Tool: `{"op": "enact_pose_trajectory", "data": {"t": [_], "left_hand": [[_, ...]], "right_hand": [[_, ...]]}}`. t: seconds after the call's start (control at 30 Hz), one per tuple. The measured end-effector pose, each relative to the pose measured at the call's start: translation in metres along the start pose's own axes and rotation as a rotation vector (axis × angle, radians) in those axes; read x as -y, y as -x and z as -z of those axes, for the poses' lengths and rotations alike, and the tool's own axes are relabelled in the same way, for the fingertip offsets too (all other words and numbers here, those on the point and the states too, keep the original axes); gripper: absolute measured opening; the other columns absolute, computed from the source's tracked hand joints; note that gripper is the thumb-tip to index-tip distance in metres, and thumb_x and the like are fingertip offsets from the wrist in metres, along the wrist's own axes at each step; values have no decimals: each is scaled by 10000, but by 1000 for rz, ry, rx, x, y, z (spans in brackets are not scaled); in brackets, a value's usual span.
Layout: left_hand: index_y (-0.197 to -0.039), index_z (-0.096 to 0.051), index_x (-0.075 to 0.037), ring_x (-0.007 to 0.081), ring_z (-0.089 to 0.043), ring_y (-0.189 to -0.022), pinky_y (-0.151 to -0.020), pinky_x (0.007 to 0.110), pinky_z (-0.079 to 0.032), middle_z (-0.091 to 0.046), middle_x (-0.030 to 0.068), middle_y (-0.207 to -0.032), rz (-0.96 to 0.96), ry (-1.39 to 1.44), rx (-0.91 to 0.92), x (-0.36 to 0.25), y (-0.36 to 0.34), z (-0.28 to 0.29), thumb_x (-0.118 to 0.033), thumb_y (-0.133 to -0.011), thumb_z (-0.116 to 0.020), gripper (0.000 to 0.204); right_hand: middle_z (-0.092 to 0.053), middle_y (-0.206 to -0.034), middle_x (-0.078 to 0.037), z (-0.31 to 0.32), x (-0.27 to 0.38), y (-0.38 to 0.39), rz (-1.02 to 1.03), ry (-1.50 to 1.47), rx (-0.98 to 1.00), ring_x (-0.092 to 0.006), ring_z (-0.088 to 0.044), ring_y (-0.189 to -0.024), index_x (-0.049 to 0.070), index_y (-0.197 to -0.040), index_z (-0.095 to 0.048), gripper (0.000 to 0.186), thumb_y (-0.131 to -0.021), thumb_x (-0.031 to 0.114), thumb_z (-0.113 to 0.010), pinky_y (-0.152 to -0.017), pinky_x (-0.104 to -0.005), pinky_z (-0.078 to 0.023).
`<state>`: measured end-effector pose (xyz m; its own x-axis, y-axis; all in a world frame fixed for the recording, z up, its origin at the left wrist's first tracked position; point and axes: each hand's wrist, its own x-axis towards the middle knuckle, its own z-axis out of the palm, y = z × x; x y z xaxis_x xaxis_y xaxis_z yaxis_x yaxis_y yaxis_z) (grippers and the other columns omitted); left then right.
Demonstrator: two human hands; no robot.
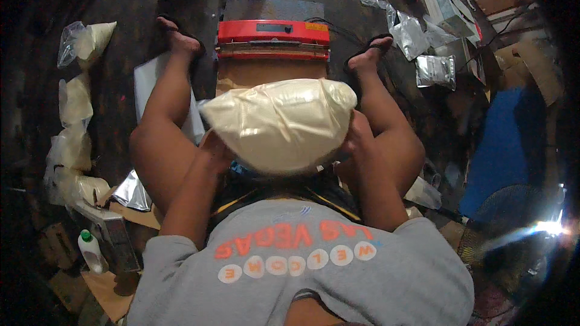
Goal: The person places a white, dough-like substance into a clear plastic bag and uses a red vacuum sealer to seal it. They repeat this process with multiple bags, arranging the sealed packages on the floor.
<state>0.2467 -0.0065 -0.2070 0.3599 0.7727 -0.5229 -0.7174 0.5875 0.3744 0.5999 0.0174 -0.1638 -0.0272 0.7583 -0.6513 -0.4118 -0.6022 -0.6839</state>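
Both hands grip 1 large clear plastic bag (281, 124) filled with pale cream powder, held up between the person's knees: the left hand (214, 148) is closed on the bag's lower left edge and the right hand (356, 139) is closed on its lower right edge, with most of the fingers hidden behind the bulging plastic. Nearest the camera is the person's grey sweatshirt (302, 265) with orange and white lettering, and both bare forearms rise from it to the bag. By the left elbow, on the dark floor (121, 84), stand a small white bottle with a green cap (90, 250) and a crumpled silver foil pouch (132, 192) resting on brown cardboard. Bare legs spread to either side of the bag, with the feet in dark sandals. Just beyond the bag, between the feet, sits a red heat sealer (273, 39) on a brown board. Along the far left lies a curved row of filled cream bags (75, 115). To the far right, more silver foil pouches (435, 71) and grey boxes (446, 6) are scattered, well apart from the hands.
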Motion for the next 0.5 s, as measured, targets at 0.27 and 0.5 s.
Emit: {"op": "enact_pose_trajectory", "data": {"t": [0.27, 0.5], "left_hand": [[-1407, -564, -44, 285, -640, -1214, -1025, 456, -536, -629, 145, -1389, -6, -54, -46, -15, 4, -11, -344, -1016, -597, 494], [-1342, -603, -7, 275, -688, -1121, -987, 448, -562, -683, 140, -1291, 11, -115, -23, -30, -2, -50, -342, -1018, -601, 466]], "right_hand": [[-711, -1158, -167, -5, 1, 34, 41, -175, -22, -291, -726, -992, -10, -1222, -665, 362, -1014, 280, -607, -899, -468, -594], [-719, -1137, -176, 3, 19, 4, -18, -267, 69, -293, -726, -1004, -38, -1215, -652, 425, -1009, 333, -633, -898, -476, -600]]}}
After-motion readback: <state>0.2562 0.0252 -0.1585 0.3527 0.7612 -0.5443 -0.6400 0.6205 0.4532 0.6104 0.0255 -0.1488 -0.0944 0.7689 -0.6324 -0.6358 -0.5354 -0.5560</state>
